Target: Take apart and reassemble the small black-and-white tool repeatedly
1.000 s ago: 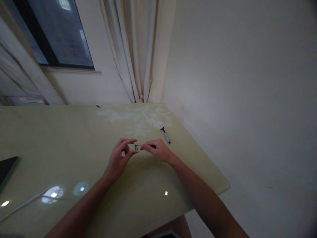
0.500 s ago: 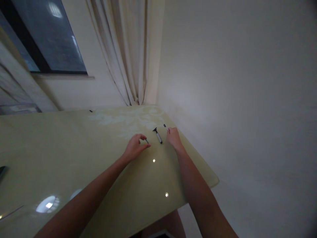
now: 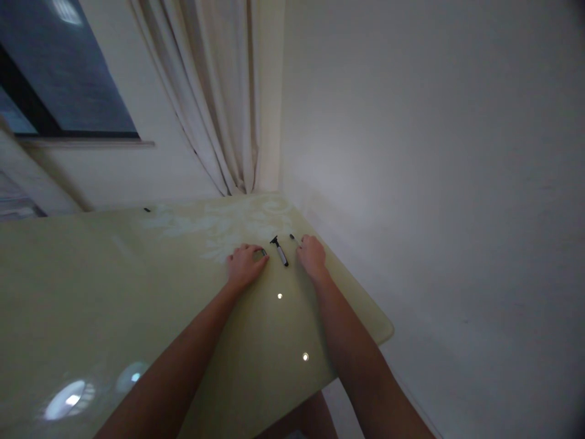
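Note:
A razor (image 3: 280, 252) with a dark head and a grey-and-black handle lies on the table between my hands, its head pointing away from me. To its left, my left hand (image 3: 244, 264) pinches a small dark slim piece (image 3: 264, 252) between thumb and forefinger, close to the tabletop. My right hand (image 3: 312, 256), right of the razor, has its fingers closed round the pale handle of a thin stick with a dark tip (image 3: 292, 236), which looks like a toothbrush. The rest of that handle is hidden in the hand.
The glossy pale yellow table (image 3: 183, 329) ends at a rounded corner on the right, beside a bare wall (image 3: 425, 183). A small black object (image 3: 147, 210) lies near its far edge. A curtain (image 3: 219, 97) and a window (image 3: 77, 73) are behind it.
My view has turned slightly, so the scene sits further left. My left hand has moved away from me, fingers lower over the small dark piece. The razor appears to lie in the same place.

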Motion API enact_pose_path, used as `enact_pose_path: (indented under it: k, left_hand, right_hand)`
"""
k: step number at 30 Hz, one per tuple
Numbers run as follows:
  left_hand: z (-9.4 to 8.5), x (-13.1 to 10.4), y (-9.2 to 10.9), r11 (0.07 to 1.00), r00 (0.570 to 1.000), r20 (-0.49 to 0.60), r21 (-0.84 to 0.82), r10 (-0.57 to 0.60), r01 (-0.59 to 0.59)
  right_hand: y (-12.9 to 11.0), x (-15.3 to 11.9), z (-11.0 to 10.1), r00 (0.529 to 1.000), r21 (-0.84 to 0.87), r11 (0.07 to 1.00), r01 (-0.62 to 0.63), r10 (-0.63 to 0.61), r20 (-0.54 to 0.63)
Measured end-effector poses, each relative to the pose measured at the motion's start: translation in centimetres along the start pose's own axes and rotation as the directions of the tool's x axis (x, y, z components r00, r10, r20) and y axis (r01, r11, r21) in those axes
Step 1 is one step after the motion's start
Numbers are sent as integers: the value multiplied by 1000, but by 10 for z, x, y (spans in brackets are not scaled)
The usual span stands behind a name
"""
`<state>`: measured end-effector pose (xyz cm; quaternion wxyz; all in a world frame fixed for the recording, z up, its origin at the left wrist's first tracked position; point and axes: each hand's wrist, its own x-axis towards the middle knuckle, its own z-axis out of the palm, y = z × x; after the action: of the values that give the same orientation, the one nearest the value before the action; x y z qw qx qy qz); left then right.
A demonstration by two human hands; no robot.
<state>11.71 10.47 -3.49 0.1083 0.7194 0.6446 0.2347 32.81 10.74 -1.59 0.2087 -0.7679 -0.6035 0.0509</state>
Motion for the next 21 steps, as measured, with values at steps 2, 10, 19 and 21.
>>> enact_pose_path:
  k: [2,10,19,21]
  left_hand:
    - [0,0,0,1000,1000,4,11,-4,4]
    - [1,-1,2,999,1000,5,37,1,-2]
    - [3,0,5,999,1000,4,35,11,-12]
    - [3,0,5,999,1000,6,35,11,-11]
  right_hand:
    - [0,0,0,1000,5,1000,-3,3,20]
    - [-3,0,3,999,39,999,29,-30,19]
    - [-5,-2,1,1000,27,1000,5,-5,5]
    - [-5,-3,0,1000,22,1000,1,-1,4]
